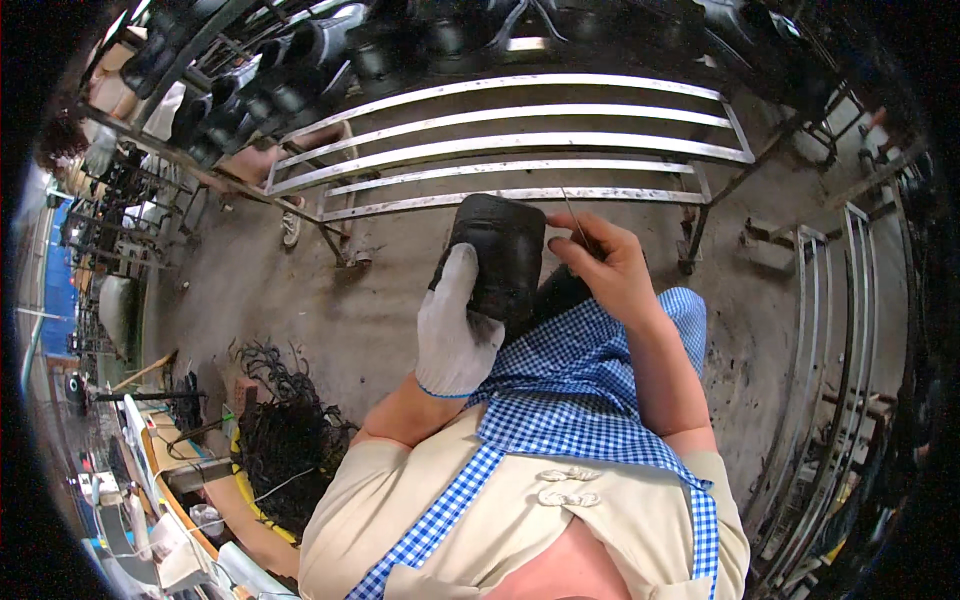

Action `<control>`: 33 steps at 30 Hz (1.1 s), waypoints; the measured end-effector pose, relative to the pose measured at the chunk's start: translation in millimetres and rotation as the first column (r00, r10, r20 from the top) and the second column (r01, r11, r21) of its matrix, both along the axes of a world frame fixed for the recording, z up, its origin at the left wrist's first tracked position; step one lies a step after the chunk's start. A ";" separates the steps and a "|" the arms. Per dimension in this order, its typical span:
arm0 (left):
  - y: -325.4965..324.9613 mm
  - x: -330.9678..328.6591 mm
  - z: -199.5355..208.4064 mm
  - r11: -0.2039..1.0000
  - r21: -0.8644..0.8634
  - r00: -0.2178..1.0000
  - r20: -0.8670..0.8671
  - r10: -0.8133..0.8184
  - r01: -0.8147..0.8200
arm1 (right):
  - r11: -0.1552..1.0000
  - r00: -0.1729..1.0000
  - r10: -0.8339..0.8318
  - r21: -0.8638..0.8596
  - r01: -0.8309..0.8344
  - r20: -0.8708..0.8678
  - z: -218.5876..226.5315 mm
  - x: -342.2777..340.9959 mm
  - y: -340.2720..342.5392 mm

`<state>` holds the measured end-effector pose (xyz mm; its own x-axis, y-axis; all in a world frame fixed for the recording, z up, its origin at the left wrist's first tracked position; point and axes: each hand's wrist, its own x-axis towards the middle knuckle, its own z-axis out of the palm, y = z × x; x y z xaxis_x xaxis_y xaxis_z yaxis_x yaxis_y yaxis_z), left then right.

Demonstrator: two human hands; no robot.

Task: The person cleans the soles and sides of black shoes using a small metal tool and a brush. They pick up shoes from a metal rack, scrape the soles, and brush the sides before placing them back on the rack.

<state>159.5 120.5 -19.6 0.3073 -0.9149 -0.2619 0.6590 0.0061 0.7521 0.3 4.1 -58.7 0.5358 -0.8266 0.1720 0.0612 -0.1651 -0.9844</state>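
A black rubber boot (pixel 508 245) is held up above my lap, partly resting against my blue checked apron (pixel 590 375). My left hand (pixel 458 335), in a white glove with a dark smudge, grips its near left side with the thumb along the surface. Bare, my right hand (pixel 598 258) is closed round a thin metal tool (pixel 571 208) whose slim shaft points up and away. Its finger and thumb tips are at the boot's right edge; whether they touch it is hard to tell. The tool's handle is mostly hidden in the palm.
Ahead stands a low metal rack (pixel 520 145) with parallel bars; black boots (pixel 375 60) line up behind it. A heap of black rubber strips (pixel 285 435) lies at lower left beside a cluttered bench (pixel 165 470). More metal frames (pixel 812 330) stand at right. Another person's shoe (pixel 291 225) shows at left.
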 end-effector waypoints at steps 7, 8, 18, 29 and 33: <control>48.6 59.7 48.9 0.972 0.090 0.781 0.581 -0.228 0.217 | 0.986 0.987 0.130 0.118 -0.119 -0.090 -18.0 -6.5 8.3; 58.2 71.6 64.5 0.968 0.065 0.545 0.816 -0.192 0.244 | 0.980 0.990 0.126 0.165 -0.113 -0.068 -24.7 -8.2 9.3; -17.4 128.5 267.6 0.751 0.551 -0.713 0.354 -0.606 -0.365 | 0.970 0.976 0.170 0.200 -0.141 -0.136 -58.8 -5.2 8.4; -116.3 208.9 319.4 0.972 -0.223 -0.820 0.568 0.071 -0.070 | 0.964 0.983 0.142 0.241 -0.112 -0.112 -75.9 -16.7 13.8; -138.8 246.0 304.5 0.862 -0.499 -0.820 0.456 0.345 0.086 | 0.961 0.978 0.139 0.259 -0.095 -0.154 -80.3 -16.2 11.3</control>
<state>405.5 -18.3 284.9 -0.1822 -0.5860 0.7896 -0.9654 -0.0456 -0.2566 -16.0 15.4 -139.0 0.6346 -0.7613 -0.1330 -0.1057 0.0850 -0.9908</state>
